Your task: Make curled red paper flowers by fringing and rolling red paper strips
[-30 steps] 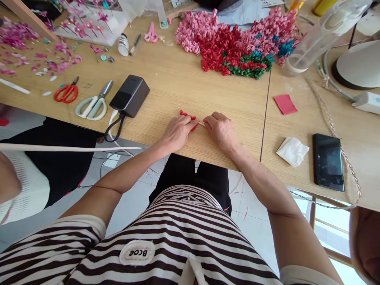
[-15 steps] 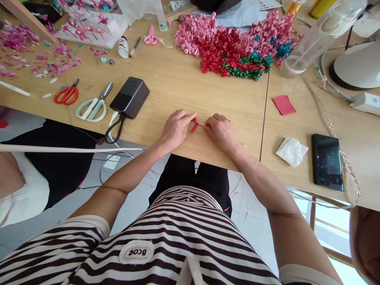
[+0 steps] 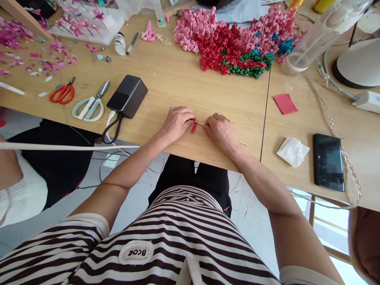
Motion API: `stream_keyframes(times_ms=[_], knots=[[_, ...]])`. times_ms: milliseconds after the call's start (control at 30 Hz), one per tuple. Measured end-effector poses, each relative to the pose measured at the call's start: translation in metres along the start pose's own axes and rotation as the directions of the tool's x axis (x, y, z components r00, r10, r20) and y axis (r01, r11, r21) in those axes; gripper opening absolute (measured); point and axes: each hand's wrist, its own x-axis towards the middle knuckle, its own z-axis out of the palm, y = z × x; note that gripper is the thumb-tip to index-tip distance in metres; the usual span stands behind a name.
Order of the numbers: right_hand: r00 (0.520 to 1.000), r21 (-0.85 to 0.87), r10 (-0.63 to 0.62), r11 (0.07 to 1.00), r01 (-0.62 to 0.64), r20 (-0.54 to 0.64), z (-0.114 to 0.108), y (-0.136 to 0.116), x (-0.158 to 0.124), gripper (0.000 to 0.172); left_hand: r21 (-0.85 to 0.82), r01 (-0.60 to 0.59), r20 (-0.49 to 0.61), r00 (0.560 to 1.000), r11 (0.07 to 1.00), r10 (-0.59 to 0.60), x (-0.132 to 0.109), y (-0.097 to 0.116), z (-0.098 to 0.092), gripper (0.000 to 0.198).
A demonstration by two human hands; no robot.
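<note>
Close to the table's front edge, my left hand pinches a narrow red strip, one end of which hangs free. The strip sits at the tip of a thin pale stick. My right hand has its fingers closed on that stick, and the stick's far end shows beyond the wrist. Both hands rest low over the wood, a short gap apart. The fingertips of the left hand partly cover the strip.
A black box-shaped device with a cable, white-handled scissors and red-handled scissors lie left. Pink, red and green ribbon flowers pile at the back. Rightward are a red square, folded tissue and phone.
My left fingers have curled in closer around the red strip, where the index finger was stretched out before. The stick's far end now shows past my right wrist. The view has shifted slightly.
</note>
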Motion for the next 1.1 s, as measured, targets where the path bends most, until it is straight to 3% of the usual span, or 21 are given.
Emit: stream_keyframes(times_ms=[433,667,833,1100], knots=[[0.998,0.012,0.041,0.999,-0.042,0.039,-0.013,0.004,-0.002,0.025,0.005,0.009,-0.038,0.999,1.0,-0.009,-0.001,0.003,0.0,0.017],[0.992,0.148,-0.125,0.981,0.122,0.012,-0.014,0.01,-0.005,0.029,0.027,0.014,-0.174,0.985,1.0,-0.009,-0.042,0.019,-0.007,0.024],[0.983,0.166,-0.18,0.971,0.172,0.038,-0.012,0.01,-0.005,0.028,0.077,-0.008,-0.088,0.996,0.997,0.015,-0.068,0.033,-0.001,0.029],[0.977,0.162,-0.206,0.967,0.196,0.047,-0.01,0.011,-0.006,0.027,0.142,0.012,-0.025,1.0,0.99,-0.009,-0.067,0.04,0.0,0.033]])
